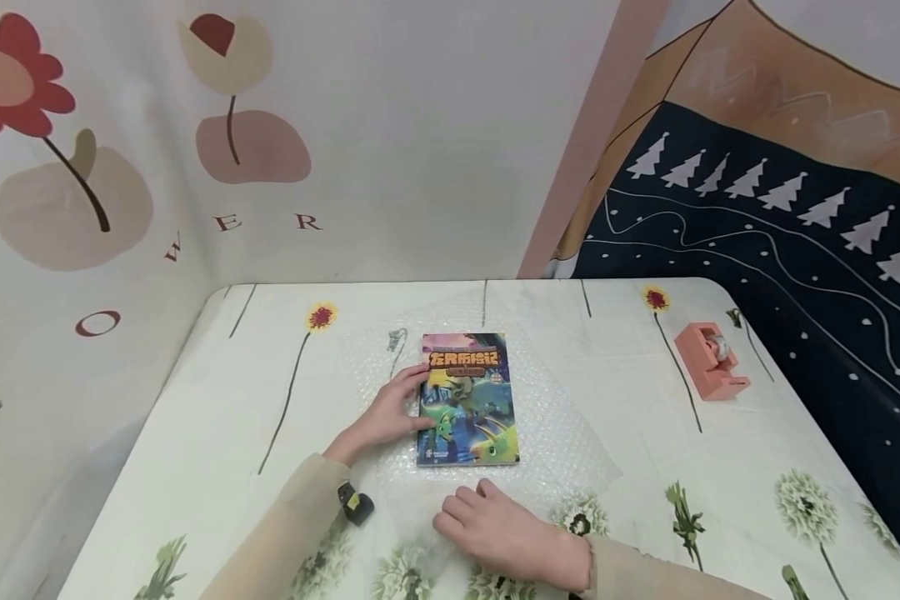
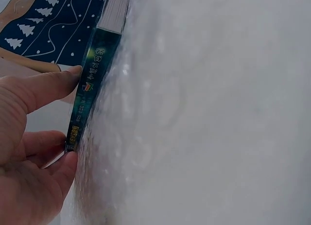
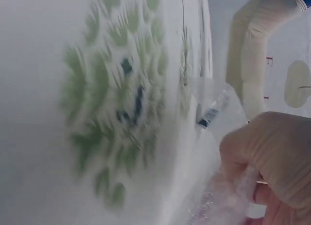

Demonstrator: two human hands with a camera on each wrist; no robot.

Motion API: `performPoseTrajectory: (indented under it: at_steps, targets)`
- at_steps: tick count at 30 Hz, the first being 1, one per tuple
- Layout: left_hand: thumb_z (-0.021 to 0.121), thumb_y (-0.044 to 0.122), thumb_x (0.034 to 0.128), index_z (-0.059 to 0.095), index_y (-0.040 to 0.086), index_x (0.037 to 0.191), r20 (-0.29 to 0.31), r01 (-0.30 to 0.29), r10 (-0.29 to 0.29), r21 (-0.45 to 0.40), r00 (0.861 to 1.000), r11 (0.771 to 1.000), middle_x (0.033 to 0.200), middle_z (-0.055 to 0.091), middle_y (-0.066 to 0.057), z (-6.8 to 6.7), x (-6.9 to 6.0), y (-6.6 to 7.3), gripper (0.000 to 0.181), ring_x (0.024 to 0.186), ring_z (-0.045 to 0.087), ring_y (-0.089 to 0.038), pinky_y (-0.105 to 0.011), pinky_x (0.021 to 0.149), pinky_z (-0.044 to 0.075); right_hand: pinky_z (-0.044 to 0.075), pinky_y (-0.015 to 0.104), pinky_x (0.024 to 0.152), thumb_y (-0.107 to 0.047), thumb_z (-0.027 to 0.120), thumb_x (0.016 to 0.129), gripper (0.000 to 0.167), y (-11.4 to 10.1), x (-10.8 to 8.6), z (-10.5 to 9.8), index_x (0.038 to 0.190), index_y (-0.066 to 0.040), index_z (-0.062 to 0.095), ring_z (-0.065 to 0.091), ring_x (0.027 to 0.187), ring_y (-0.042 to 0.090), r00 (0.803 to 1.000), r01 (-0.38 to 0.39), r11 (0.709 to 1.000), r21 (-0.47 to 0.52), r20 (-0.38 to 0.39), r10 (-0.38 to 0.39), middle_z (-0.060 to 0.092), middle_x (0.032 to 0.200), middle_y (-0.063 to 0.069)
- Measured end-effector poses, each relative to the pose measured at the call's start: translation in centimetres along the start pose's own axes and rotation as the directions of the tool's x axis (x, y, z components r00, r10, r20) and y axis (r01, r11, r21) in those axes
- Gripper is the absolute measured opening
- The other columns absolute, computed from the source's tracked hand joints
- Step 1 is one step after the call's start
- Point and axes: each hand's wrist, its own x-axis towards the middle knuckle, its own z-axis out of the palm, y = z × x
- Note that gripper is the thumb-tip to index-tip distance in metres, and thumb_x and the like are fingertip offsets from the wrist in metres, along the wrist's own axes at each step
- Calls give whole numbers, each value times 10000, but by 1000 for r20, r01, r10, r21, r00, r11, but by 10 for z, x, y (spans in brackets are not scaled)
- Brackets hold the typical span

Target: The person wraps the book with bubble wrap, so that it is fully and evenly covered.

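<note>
A paperback book (image 1: 468, 408) with a colourful dinosaur cover lies face up on a sheet of clear bubble wrap (image 1: 558, 417). My left hand (image 1: 386, 413) rests at the book's left side, thumb and fingertips touching its edge. In the left wrist view, the fingers (image 2: 48, 89) meet the dark spine (image 2: 92, 79), spread along it. Below the book, my right hand (image 1: 491, 529) has curled fingers. The right wrist view shows that hand (image 3: 274, 157) pinching the near edge of the bubble wrap (image 3: 218, 186), lifted off the table; part of the grip is hidden.
A pink tape dispenser (image 1: 708, 362) with a roll of clear tape stands at the table's right side. The tablecloth (image 1: 217, 433) is white with printed flowers. Printed curtains (image 1: 420, 150) hang behind and beside the table.
</note>
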Motion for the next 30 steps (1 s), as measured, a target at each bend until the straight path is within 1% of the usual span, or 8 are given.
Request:
performPoseTrajectory:
  at_steps: [4, 6, 9, 13, 18, 22, 25, 30]
  targets:
    - [801, 90, 714, 410, -75, 1360, 2, 14, -14, 1, 1000, 1000, 1475, 323, -154, 0, 1, 1, 773, 1335, 317, -348, -423, 1029, 376, 264, 236, 617, -60, 700, 643, 444, 5, 4, -5, 1016, -160, 479, 378, 698, 104, 998, -55, 997, -47, -21, 54, 449, 835, -62]
    - [803, 92, 711, 409, -78, 1359, 2, 15, -15, 3, 1000, 1000, 1473, 326, -156, 0, 1, 1, 777, 1336, 315, -351, -426, 1029, 376, 319, 233, 635, -54, 677, 697, 371, 8, 5, -7, 1006, -154, 498, 429, 705, 90, 996, -70, 997, -21, -57, 69, 486, 835, -68]
    - [805, 98, 709, 407, -76, 1361, 3, 20, -20, 8, 1000, 1000, 1475, 325, -152, 0, 1, 3, 784, 1338, 311, -351, -421, 1032, 373, 429, 225, 705, -44, 656, 755, 246, 15, 6, -10, 958, -140, 557, 522, 727, 60, 984, -85, 993, 88, -147, 97, 570, 828, -75]
    - [807, 96, 702, 409, -77, 1360, 7, 23, -23, 8, 1000, 1000, 1476, 324, -150, -1, 1, 4, 788, 1338, 310, -354, -420, 1034, 368, 483, 198, 716, -138, 672, 827, 66, 29, 9, -17, 879, -128, 632, 590, 713, 46, 948, -120, 955, 270, -256, 192, 643, 787, -66]
    - [801, 71, 701, 413, -89, 1350, 12, 15, -15, -5, 1000, 1000, 1462, 337, -164, -2, 2, 3, 773, 1316, 342, -362, -421, 1027, 379, 494, 144, 645, -115, 634, 874, 55, 51, 13, -19, 843, -78, 661, 594, 643, 47, 903, -195, 873, 447, -266, 337, 668, 746, -21]
    - [772, -22, 678, 424, -105, 1334, 10, 9, -9, -12, 1000, 1000, 1447, 357, -165, -2, 3, 2, 747, 1301, 371, -349, -392, 1022, 391, 431, 118, 518, -86, 653, 861, 109, 67, 15, -14, 757, -74, 622, 464, 531, -11, 848, -282, 760, 585, -219, 483, 608, 648, -28]
    - [769, -50, 665, 425, -114, 1328, 6, 1, -1, -14, 1000, 1000, 1442, 363, -168, -2, 3, 1, 750, 1295, 379, -347, -378, 1020, 390, 350, 158, 476, -83, 650, 867, 239, 78, 15, -11, 667, -109, 522, 299, 491, -36, 814, -330, 682, 653, -169, 556, 453, 554, -73]
    - [785, -6, 690, 418, -120, 1331, 5, -16, 16, -22, 1000, 1000, 1436, 363, -183, -2, 3, 1, 747, 1292, 378, -358, -386, 1022, 386, 318, 201, 492, -102, 643, 876, 296, 93, 18, -4, 642, -137, 465, 239, 473, -27, 804, -372, 635, 677, -107, 585, 359, 530, -94]
